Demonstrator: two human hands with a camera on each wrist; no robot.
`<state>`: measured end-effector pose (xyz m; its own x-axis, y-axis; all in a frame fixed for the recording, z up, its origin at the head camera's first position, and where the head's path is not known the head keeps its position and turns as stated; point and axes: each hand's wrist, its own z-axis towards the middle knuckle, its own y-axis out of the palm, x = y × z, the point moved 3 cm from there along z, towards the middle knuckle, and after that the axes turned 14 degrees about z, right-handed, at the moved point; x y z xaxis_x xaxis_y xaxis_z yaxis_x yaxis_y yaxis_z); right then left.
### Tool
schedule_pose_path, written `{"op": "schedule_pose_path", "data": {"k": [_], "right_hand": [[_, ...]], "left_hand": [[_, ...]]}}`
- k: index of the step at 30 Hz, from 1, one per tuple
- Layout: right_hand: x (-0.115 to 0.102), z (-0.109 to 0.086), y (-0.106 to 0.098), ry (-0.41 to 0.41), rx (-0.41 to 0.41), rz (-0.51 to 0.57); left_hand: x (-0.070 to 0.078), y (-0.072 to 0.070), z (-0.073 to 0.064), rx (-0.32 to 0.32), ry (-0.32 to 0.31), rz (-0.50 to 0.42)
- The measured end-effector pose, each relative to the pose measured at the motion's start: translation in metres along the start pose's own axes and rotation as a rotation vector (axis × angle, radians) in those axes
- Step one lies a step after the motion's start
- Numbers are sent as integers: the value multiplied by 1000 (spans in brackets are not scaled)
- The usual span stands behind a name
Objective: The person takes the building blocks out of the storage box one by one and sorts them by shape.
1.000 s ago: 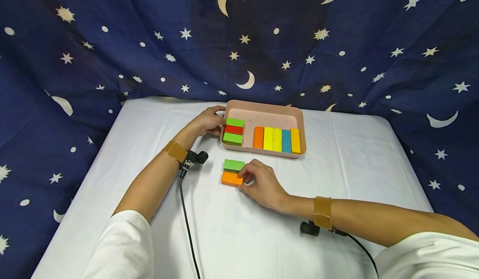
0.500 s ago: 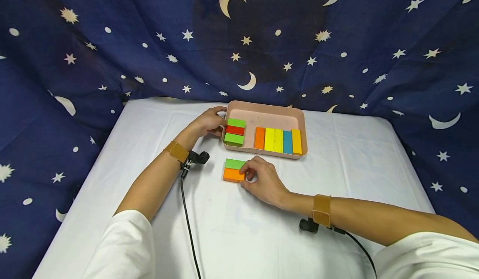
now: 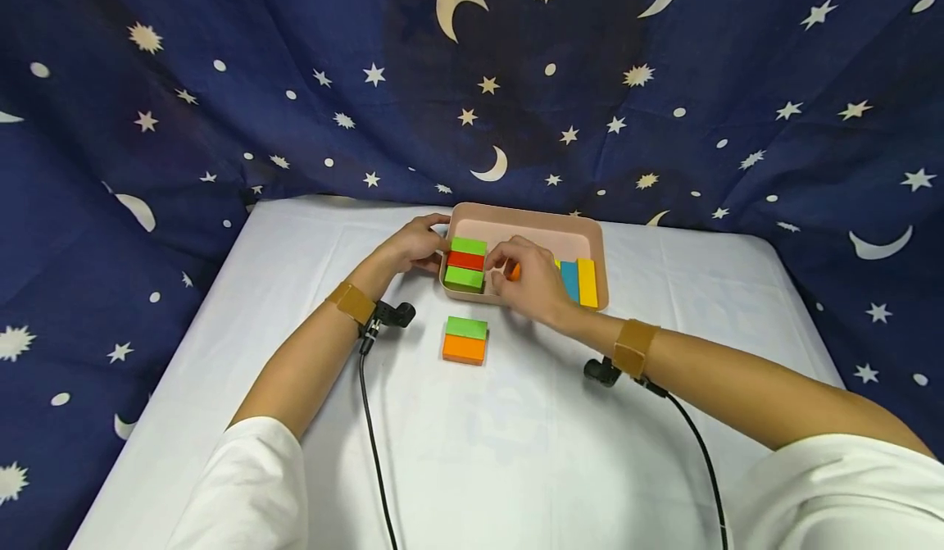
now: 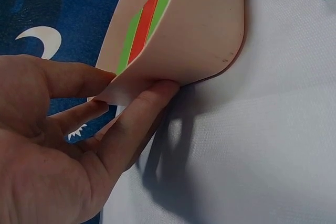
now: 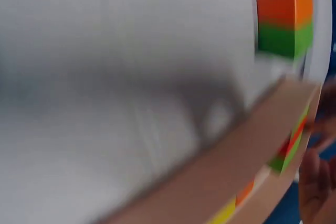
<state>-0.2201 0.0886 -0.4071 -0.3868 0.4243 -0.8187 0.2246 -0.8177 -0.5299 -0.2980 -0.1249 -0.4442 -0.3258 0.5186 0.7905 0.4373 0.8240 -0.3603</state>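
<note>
My left hand (image 3: 415, 245) holds the left end of a pink tray (image 3: 509, 226), with fingertips (image 4: 167, 86) at the outer wall and a digit at the rim. Over the tray's middle, my right hand (image 3: 529, 279) has bent fingers with thumb and fingertips apart, nothing between them. It partly hides an orange block (image 3: 515, 272) in the tray. A green (image 3: 469, 246), a red (image 3: 466, 261) and another green block (image 3: 465, 277) lie side by side to its left. On the table, an orange block (image 3: 464, 348) sits against a green block (image 3: 467, 327), in front of the tray.
To the right of my right hand, a blue block (image 3: 569, 279) and an amber block (image 3: 587, 284) stand in the tray. Yellow blocks there are mostly hidden. Black camera cables run from both wrists. A dark blue starry curtain (image 3: 332, 58) hangs behind the white-covered table (image 3: 531, 452).
My right hand slid the orange block up against the green one on the table, let it go, and moved forward over the tray. My left hand stays at the tray's left end.
</note>
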Motion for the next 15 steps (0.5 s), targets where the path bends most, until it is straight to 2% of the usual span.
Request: {"op": "schedule_pose_path", "data": {"k": [4, 7, 11, 15], "right_hand": [[20, 33, -5, 13, -87, -65], [33, 50, -3, 22, -165, -79], [38, 63, 0, 27, -253, -93], [39, 69, 4, 37, -307, -131]], "left_hand": [[-1, 1, 0, 7, 3, 17], [-1, 2, -1, 7, -1, 23], [-1, 2, -2, 7, -3, 27], [-1, 2, -2, 14, -1, 30]]}}
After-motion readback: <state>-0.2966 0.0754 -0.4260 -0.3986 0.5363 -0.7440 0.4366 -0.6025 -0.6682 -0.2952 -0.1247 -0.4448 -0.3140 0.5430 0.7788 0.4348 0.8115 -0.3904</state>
